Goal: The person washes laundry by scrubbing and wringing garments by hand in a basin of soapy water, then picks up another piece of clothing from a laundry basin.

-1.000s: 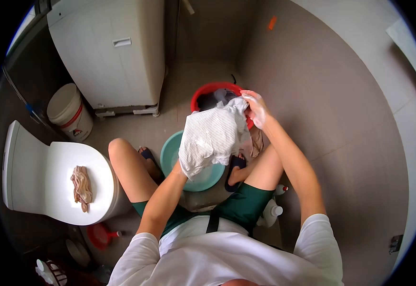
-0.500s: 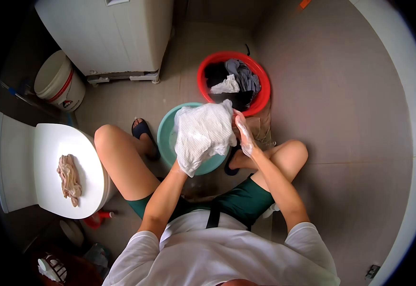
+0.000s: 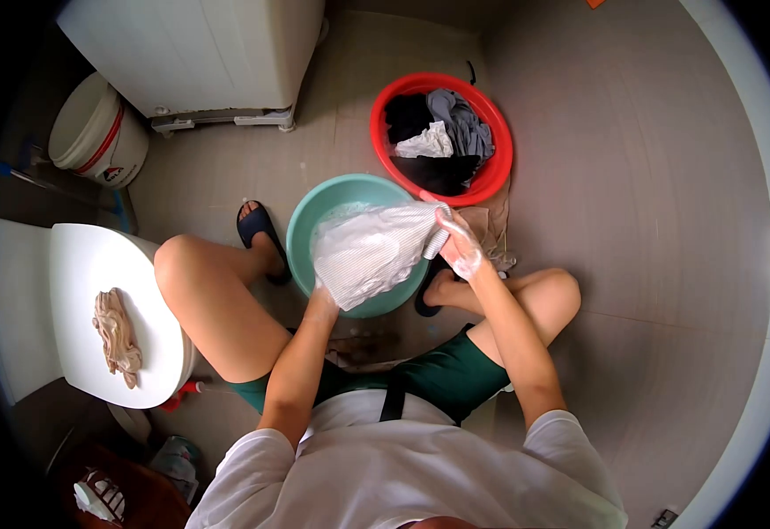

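Observation:
A white cloth with fine stripes is stretched over the teal basin, which has suds inside. My left hand is at the cloth's lower left edge, with its fingers hidden under or inside the fabric. At the upper right end, my right hand, with foam on its skin, is closed on the cloth. Just behind the basin stands a red tub holding dark, grey and white clothes.
A beige cloth lies on the white toilet lid at the left. Behind it are a white bucket and a large white appliance. More beige fabric lies beside the red tub. A wall rises at the right.
The view has tilted downward, showing more of the basin and red tub. My right hand has come from the cloth's side to grip its upper right end, and the cloth is now pulled out sideways.

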Demonstrator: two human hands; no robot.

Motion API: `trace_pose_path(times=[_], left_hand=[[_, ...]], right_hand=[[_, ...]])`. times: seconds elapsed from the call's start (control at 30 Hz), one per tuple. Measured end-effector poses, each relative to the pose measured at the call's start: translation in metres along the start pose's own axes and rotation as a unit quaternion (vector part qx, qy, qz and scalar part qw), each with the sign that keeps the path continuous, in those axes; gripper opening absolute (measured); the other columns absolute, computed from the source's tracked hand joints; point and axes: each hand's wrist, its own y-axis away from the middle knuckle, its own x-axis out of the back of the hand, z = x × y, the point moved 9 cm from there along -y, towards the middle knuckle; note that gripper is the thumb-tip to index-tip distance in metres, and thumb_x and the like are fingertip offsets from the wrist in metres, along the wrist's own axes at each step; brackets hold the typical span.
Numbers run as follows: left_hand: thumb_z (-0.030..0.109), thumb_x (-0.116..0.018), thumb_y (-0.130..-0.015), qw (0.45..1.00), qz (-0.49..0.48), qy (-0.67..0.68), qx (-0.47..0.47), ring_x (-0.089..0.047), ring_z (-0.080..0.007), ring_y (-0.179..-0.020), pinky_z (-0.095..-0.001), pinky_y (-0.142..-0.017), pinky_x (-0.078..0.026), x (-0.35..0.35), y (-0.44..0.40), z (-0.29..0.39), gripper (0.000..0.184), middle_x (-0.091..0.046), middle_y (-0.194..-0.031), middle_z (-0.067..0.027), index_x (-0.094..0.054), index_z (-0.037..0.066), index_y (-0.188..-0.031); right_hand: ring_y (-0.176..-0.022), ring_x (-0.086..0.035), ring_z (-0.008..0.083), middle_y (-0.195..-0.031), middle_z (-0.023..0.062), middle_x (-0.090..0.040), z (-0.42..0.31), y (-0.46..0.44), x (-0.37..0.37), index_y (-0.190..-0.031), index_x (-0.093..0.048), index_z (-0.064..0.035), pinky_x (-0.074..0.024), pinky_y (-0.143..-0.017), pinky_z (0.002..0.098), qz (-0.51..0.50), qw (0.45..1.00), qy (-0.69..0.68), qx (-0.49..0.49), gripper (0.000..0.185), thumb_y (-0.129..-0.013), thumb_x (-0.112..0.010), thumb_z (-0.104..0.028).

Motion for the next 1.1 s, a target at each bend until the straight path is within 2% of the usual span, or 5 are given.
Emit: trace_pose_path(times=[0.17, 0.33, 0.43, 0.57, 1.1], left_hand=[[0.059, -0.023, -0.092, 0.861, 0.227, 0.448, 0.079, -0.035, -0.0384, -0.128, -0.0508, -0.106, -0.029, 0.061, 0.004, -0.066, 0.073, -0.032, -0.142, -0.0203, -0.027, 0.005, -0.14], [0.069, -0.033, -0.084, 0.876, 0.153, 0.439, 0.131, -0.036, -0.0408, -0.127, -0.0604, -0.103, -0.027, 0.048, -0.004, -0.105, 0.082, -0.033, -0.14, -0.0206, -0.025, 0.011, -0.141], [0.071, -0.037, -0.082, 0.904, 0.082, 0.403, 0.113, -0.048, -0.0396, -0.114, -0.0527, -0.092, -0.043, 0.013, -0.017, -0.083, 0.086, -0.039, -0.136, -0.0198, -0.026, 0.009, -0.14], [0.03, -0.052, -0.093, 0.891, 0.17, 0.421, 0.014, -0.058, -0.0244, -0.075, -0.0376, -0.065, -0.053, 0.071, -0.032, -0.103, 0.034, -0.058, -0.105, -0.0119, -0.046, 0.005, -0.116], [0.051, -0.028, -0.095, 0.917, 0.295, 0.261, 0.062, -0.054, -0.0275, -0.108, -0.0414, -0.095, -0.043, 0.06, -0.006, -0.117, 0.057, -0.055, -0.122, -0.012, -0.048, 0.007, -0.124]], right_hand=[[-0.12, -0.047, 0.0234, -0.13, 0.0128, -0.048, -0.007, -0.002, -0.019, -0.134, -0.037, -0.0023, -0.0382, -0.1, 0.0383, -0.034, 0.98, -0.195, -0.001, 0.045, -0.094, -0.049, -0.02], [-0.09, -0.058, 0.0153, -0.101, 0.007, -0.061, 0.02, 0.019, -0.041, -0.108, -0.057, -0.0044, -0.0496, -0.068, 0.0248, 0.006, 0.993, 0.111, 0.03, 0.021, -0.089, -0.058, -0.014], [-0.097, -0.052, 0.0259, -0.102, 0.012, -0.052, 0.045, 0.048, -0.098, -0.096, -0.059, 0.002, -0.042, -0.085, 0.0341, -0.024, 0.809, 0.536, 0.239, 0.018, -0.083, -0.063, -0.01], [-0.09, -0.052, 0.0326, -0.095, 0.0136, -0.049, 0.069, 0.073, -0.147, -0.087, -0.059, -0.0002, -0.0447, -0.075, 0.0408, 0.029, 0.72, 0.637, 0.273, 0.016, -0.081, -0.063, -0.015], [-0.063, -0.06, 0.0355, -0.067, 0.0177, -0.061, 0.079, -0.011, -0.057, -0.071, -0.064, -0.0079, -0.0474, -0.059, 0.0456, 0.205, 0.708, 0.673, 0.062, 0.013, -0.073, -0.062, -0.021]])
